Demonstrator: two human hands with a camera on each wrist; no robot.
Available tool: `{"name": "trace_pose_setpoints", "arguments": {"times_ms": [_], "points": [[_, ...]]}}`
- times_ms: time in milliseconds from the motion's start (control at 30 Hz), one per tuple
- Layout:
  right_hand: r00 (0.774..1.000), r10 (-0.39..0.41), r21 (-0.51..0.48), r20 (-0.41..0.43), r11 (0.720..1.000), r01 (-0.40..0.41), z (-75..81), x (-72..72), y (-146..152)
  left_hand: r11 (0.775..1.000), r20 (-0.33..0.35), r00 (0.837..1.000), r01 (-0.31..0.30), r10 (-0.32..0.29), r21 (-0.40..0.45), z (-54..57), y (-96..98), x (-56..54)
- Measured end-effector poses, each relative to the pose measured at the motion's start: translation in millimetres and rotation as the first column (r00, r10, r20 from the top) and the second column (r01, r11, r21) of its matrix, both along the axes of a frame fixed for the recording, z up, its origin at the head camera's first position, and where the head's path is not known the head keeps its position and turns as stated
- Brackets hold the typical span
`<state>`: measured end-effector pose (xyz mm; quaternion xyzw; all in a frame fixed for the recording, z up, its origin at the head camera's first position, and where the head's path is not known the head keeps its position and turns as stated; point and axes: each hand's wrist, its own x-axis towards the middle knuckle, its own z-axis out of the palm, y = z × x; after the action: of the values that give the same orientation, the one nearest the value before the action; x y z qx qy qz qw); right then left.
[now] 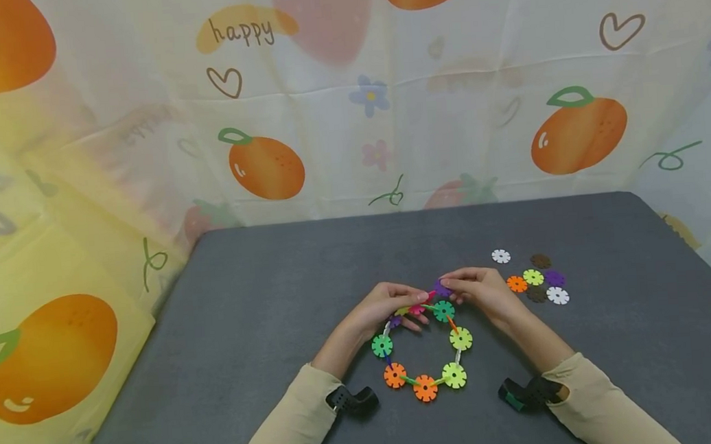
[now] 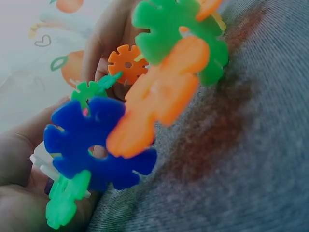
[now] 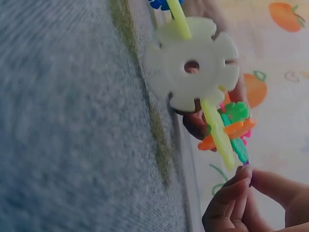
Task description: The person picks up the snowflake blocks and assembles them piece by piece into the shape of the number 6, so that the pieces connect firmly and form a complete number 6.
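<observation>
A ring of notched plastic discs, slotted edge to edge, lies between the two hands in the head view. Its near side shows an orange disc (image 1: 425, 388) and a yellow-green disc (image 1: 454, 375). At the far side my left hand (image 1: 374, 311) pinches a pink disc (image 1: 417, 309) between thumb and fingers. My right hand (image 1: 484, 293) pinches a purple disc (image 1: 441, 289) beside a green disc (image 1: 444, 311); its fingertips mostly cover that purple disc in the right wrist view. A blue disc (image 2: 72, 128) and a white disc (image 3: 212, 60) of the ring show large in the wrist views.
Several loose discs lie to the right of my right hand, among them a white disc (image 1: 501, 256), an orange disc (image 1: 517, 284) and a brown disc (image 1: 540, 261). The grey table (image 1: 284, 268) ends at a printed curtain (image 1: 337, 141) behind.
</observation>
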<state>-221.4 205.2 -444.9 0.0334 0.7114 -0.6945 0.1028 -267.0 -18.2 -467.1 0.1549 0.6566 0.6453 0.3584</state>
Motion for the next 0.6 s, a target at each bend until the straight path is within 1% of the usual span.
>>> {"name": "trace_pose_setpoints", "arguments": {"times_ms": [133, 233, 400, 600], "points": [[1.000, -0.014, -0.016, 0.006, 1.000, 0.014, -0.9, 0.1, -0.5, 1.000, 0.002, 1.000, -0.002, 0.002, -0.002, 0.4, 0.0, 0.5], [1.000, -0.005, -0.024, 0.002, 1.000, 0.005, -1.1, 0.4, 0.2, 1.000, 0.000, 1.000, -0.008, 0.008, -0.001, -0.1, 0.3, 0.5], [0.999, 0.003, 0.013, 0.032, 1.000, -0.004, 0.9, 0.9, -1.2, 1.000, -0.012, 1.000, -0.003, 0.002, -0.018, 0.0, 0.4, 0.4], [0.997, -0.014, 0.055, 0.076, 0.998, 0.010, 1.4, 1.4, -2.8, 1.000, -0.027, 1.000, -0.007, 0.006, -0.017, -0.8, 1.5, 0.2]]}}
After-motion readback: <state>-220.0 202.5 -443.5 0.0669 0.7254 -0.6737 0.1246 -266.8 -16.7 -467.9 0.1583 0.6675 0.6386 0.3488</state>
